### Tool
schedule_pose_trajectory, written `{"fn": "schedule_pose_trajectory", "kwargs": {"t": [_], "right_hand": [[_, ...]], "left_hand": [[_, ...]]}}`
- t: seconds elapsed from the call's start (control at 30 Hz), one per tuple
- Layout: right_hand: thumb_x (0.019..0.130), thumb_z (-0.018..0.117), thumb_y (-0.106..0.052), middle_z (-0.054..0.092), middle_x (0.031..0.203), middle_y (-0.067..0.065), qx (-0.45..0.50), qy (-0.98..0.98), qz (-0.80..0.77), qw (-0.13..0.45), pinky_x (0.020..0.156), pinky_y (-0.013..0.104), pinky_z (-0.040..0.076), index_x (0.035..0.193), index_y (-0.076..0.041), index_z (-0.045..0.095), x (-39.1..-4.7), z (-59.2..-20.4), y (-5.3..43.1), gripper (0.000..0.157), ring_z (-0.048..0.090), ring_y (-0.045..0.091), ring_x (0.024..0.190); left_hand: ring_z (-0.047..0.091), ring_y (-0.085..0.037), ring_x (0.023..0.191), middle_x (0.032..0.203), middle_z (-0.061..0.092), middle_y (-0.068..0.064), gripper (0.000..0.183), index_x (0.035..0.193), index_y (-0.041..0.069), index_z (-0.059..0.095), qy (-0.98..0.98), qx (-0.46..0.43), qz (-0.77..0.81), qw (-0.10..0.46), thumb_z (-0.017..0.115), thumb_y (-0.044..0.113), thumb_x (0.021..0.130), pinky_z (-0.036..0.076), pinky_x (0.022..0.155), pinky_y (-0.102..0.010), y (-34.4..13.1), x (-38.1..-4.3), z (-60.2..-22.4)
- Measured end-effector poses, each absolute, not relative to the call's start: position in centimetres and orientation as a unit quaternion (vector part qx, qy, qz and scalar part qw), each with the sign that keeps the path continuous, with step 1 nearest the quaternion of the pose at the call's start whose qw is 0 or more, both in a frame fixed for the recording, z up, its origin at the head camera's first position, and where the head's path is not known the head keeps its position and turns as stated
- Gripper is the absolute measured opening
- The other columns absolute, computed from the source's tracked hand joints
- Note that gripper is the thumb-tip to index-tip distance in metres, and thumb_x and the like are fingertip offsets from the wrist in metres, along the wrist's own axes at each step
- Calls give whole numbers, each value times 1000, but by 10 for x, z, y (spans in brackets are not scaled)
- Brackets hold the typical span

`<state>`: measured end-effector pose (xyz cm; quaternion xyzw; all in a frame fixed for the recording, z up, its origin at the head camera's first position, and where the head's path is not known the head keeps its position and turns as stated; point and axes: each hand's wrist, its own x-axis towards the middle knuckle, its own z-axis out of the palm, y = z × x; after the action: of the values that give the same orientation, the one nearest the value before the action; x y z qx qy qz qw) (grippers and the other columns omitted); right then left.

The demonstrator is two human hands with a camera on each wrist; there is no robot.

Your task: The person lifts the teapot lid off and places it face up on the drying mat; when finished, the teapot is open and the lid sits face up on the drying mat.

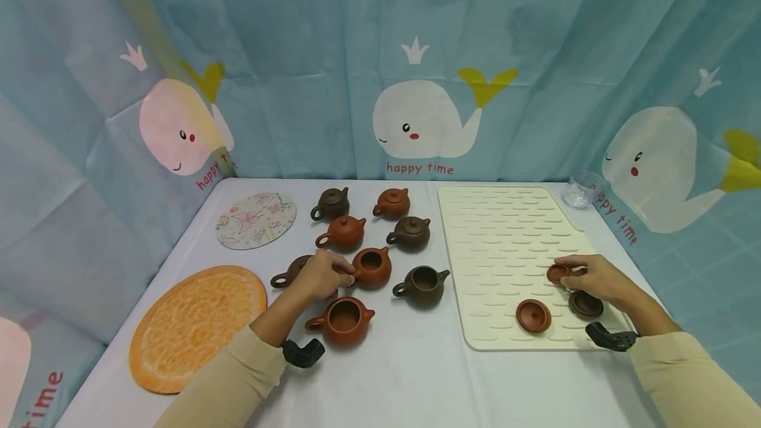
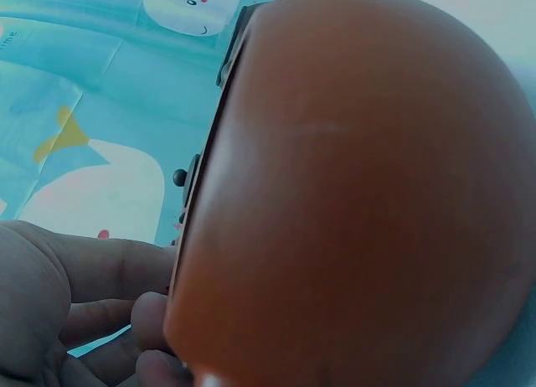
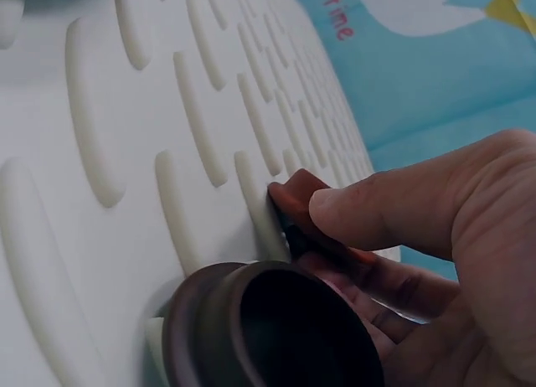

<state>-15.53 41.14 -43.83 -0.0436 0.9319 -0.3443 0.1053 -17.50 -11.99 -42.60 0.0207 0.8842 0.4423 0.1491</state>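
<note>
My left hand (image 1: 324,275) pinches the handle of a lidless reddish clay teapot (image 1: 374,277) in the middle of the table. Just in front of that hand stands another lidless reddish teapot (image 1: 347,332), which fills much of the left wrist view. A dark teapot (image 1: 295,269) is partly hidden behind the left hand. On the right, my right hand (image 1: 599,277) pinches a small reddish lid (image 3: 306,204) between thumb and fingers, over the cream ridged mat (image 1: 493,269). Close beside these fingers lies a dark lid (image 3: 276,328), with a reddish lid (image 1: 533,316) to its left.
Lidded teapots (image 1: 345,233) stand farther back. A lidless dark teapot (image 1: 423,287) sits near the mat's left edge. At left lie a round orange mat (image 1: 196,325) and a floral disc (image 1: 255,220). A clear glass (image 1: 579,191) stands at back right.
</note>
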Motion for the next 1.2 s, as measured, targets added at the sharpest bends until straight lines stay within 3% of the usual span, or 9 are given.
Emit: {"fn": "schedule_pose_trajectory", "kwargs": {"t": [0.53, 0.67, 0.93, 1.2], "right_hand": [[91, 68, -24, 53, 119, 32, -31, 944, -320, 68, 73, 42, 49, 135, 9, 47, -149, -419, 420, 60, 58, 41, 99], [92, 68, -25, 53, 121, 32, -40, 945, -321, 48, 73, 41, 47, 136, 7, 47, -146, -407, 420, 58, 59, 35, 95], [91, 69, -25, 54, 122, 24, -61, 940, -337, 9, 70, 26, 48, 135, 5, 49, -141, -383, 407, 56, 58, 3, 86], [92, 69, -23, 57, 116, 12, -95, 938, -333, -14, 68, 31, 45, 135, -2, 52, -139, -357, 382, 51, 58, 11, 84]], "left_hand": [[51, -16, 49, 80, 64, -2, 11, 95, 9, 74, 889, 26, 435, 143, 72, 6, 85, 41, 46, -27, -121, -175, -425], [51, -15, 48, 79, 65, -3, 13, 96, 9, 74, 891, 27, 431, 137, 74, 8, 84, 40, 46, -26, -123, -175, -418], [52, -18, 51, 83, 63, -8, 22, 105, 7, 72, 882, 29, 455, 118, 74, 14, 84, 43, 49, -30, -136, -177, -393], [58, -24, 61, 101, 65, -9, 24, 109, 8, 72, 871, 58, 482, 71, 72, 17, 86, 48, 53, -34, -155, -172, -368]]}}
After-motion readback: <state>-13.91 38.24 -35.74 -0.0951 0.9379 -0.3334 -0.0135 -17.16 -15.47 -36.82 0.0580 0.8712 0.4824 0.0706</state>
